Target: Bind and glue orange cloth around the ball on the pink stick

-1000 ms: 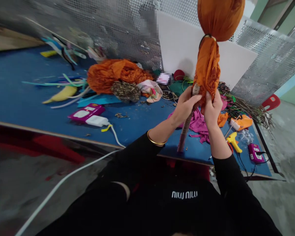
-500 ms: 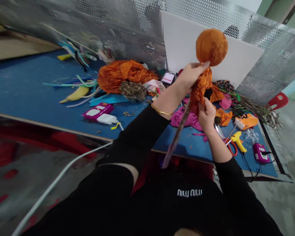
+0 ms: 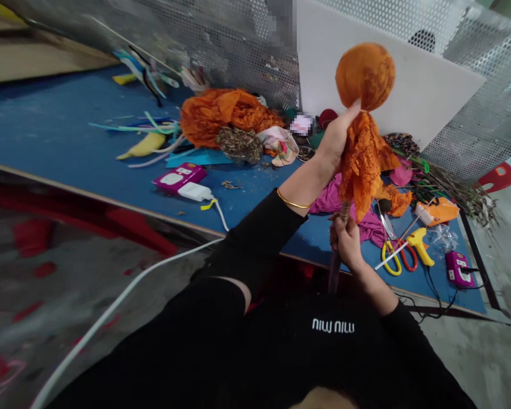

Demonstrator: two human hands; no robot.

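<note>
Both hands on one piece, well apart from each other, one high, one low. Piece was a ball (image 3: 365, 75) wrapped in orange, with orange cloth (image 3: 363, 159) hanging in loose folds under it, and a stick (image 3: 334, 272) coming out below. Held up roughly upright over the tabletop (image 3: 255, 213), right of its middle; stick's lower part crossed the near edge.

Left hand (image 3: 338, 132) gripped the cloth at the neck just under the ball, thumb up against it; fingers mostly hidden. Right hand (image 3: 346, 237) was closed round the stick just below the cloth hem, near the near edge.

Behind the hands: magenta cloth (image 3: 330, 196) on the table. Right of the right hand, toward the near right corner: scissors (image 3: 388, 227), yellow glue gun (image 3: 420, 247), purple box (image 3: 457, 270) with a black lead. Clear plastic (image 3: 445, 236) sat by the right edge, orange pack (image 3: 445, 210) just behind it, twigs (image 3: 472, 193) poking past that edge.

Left half: orange heap (image 3: 230, 113) toward the far edge, brown bundle (image 3: 241, 145) against its front, banana (image 3: 143, 146) left of it, second purple box (image 3: 179, 177) nearer the near edge. White board (image 3: 409, 74) leaned up behind the far edge
</note>
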